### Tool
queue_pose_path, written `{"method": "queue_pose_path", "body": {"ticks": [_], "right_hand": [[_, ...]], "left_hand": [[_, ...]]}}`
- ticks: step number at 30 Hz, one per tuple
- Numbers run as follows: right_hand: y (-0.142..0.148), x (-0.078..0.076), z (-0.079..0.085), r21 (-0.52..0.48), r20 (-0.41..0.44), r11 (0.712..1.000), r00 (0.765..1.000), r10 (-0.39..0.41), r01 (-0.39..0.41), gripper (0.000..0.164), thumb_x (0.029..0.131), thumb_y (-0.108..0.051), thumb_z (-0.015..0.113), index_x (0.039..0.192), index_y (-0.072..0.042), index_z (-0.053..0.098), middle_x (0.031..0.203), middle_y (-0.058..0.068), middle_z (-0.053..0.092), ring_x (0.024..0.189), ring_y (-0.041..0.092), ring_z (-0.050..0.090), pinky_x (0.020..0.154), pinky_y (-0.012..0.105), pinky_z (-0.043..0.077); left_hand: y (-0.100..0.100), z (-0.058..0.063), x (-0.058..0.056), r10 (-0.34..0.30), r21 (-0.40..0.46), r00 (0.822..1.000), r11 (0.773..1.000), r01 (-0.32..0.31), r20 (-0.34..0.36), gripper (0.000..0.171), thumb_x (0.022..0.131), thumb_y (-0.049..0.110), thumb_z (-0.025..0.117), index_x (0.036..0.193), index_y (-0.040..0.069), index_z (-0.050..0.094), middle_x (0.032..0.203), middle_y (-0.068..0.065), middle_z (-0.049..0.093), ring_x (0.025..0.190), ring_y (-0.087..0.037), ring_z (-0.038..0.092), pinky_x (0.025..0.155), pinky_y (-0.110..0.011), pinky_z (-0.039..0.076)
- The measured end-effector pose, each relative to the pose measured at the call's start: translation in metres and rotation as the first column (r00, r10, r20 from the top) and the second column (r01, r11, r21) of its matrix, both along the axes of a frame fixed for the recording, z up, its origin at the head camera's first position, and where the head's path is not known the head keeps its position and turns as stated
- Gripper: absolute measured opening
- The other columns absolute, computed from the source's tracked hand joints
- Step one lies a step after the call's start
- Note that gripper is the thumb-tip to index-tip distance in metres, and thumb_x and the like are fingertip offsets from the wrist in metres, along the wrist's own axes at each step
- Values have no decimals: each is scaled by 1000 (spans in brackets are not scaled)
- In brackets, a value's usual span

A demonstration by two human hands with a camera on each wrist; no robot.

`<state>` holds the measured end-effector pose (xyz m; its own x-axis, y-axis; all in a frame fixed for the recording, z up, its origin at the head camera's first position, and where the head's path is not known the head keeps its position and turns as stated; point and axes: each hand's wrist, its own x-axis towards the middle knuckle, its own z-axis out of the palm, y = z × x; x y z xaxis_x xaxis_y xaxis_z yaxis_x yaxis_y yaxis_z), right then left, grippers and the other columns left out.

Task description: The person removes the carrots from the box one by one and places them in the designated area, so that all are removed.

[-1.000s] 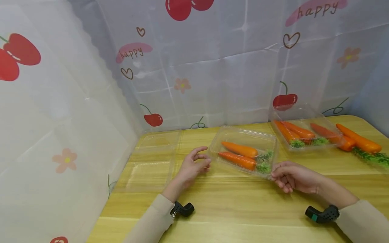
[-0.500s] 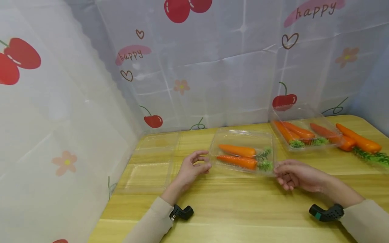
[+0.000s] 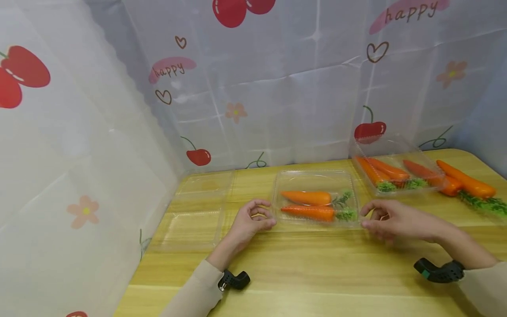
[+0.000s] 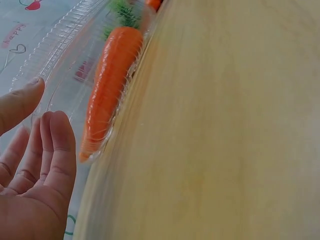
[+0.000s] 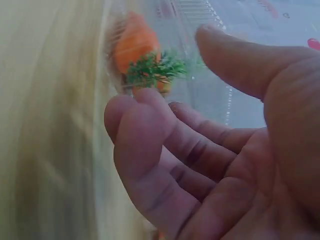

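A clear, rectangular plastic container (image 3: 317, 179) with ribbed edges lies flat on the table (image 3: 309, 273). Inside, two tapered orange carrots lie side by side lengthwise, a rear carrot (image 3: 306, 197) and a front carrot (image 3: 309, 213), tips to the left, feathery green tops (image 3: 346, 214) to the right.

In the clear middle box (image 3: 313, 179), carrots (image 3: 306, 197) are showing orange, their leafy tops (image 3: 346, 215) green. The tabletop (image 3: 301, 273) is displaying yellowish wood grain. The far, pale grey sheet (image 3: 285, 127) is bearing red cherries (image 3: 199, 157), peach flowers (image 3: 236, 112), brown hearts (image 3: 377, 52) and pink strokes (image 3: 173, 68). Sleeves (image 3: 194, 290) are looking beige, the wrist cameras (image 3: 239, 280) black.
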<state>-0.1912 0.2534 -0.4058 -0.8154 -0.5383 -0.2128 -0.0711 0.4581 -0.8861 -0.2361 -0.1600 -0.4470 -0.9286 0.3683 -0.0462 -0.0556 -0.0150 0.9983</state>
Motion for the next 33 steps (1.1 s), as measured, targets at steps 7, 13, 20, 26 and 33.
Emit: {"method": "queue_pose_path", "body": {"ticks": [7, 13, 20, 26, 33], "right_hand": [[-6, 3, -1, 147, -469, 980, 882, -50, 133, 36, 85, -29, 85, 106, -10, 63, 88, -3, 61, 75, 4, 56, 62, 24, 51], [-11, 0, -16, 40, -664, 992, 745, -64, 121, 31, 74, -19, 93, 92, -29, 69, 89, -12, 60, 77, 8, 52, 59, 21, 49], [-14, -1, -19, -26, -681, 997, 728, -76, 79, 30, 74, -11, 91, 83, -35, 75, 92, -14, 60, 79, 10, 55, 62, 21, 49], [-16, -1, -18, -81, -697, 996, 713, -77, 28, 30, 76, -3, 88, 82, -30, 78, 93, -10, 61, 76, 8, 52, 61, 23, 44], [-16, -3, -22, -87, -760, 996, 646, -66, 0, 35, 71, 3, 89, 82, -29, 80, 94, -9, 69, 91, 2, 58, 78, 13, 47]], "left_hand": [[-4, -1, 4, -13, 0, 1000, 1000, 13, -7, 48, 85, -7, 78, 127, 2, 58, 92, -1, 67, 75, -15, 67, 74, -29, 62], [-5, -2, 6, -18, 16, 1000, 1000, 18, 0, 48, 85, -7, 78, 127, 2, 58, 91, 0, 67, 75, -15, 68, 75, -30, 62], [-5, -2, 7, -18, 26, 1000, 1000, 18, 2, 47, 85, -7, 78, 126, 5, 59, 92, 0, 68, 77, -15, 70, 76, -31, 62], [-5, -2, 8, -6, 9, 1000, 1000, 6, -11, 47, 85, -7, 78, 127, 3, 59, 101, -2, 67, 80, -15, 71, 76, -32, 63], [-4, -1, 10, 28, -26, 1000, 999, -28, 0, 44, 87, -3, 79, 127, 2, 61, 152, -12, 49, 91, -14, 73, 80, -31, 62]]}}
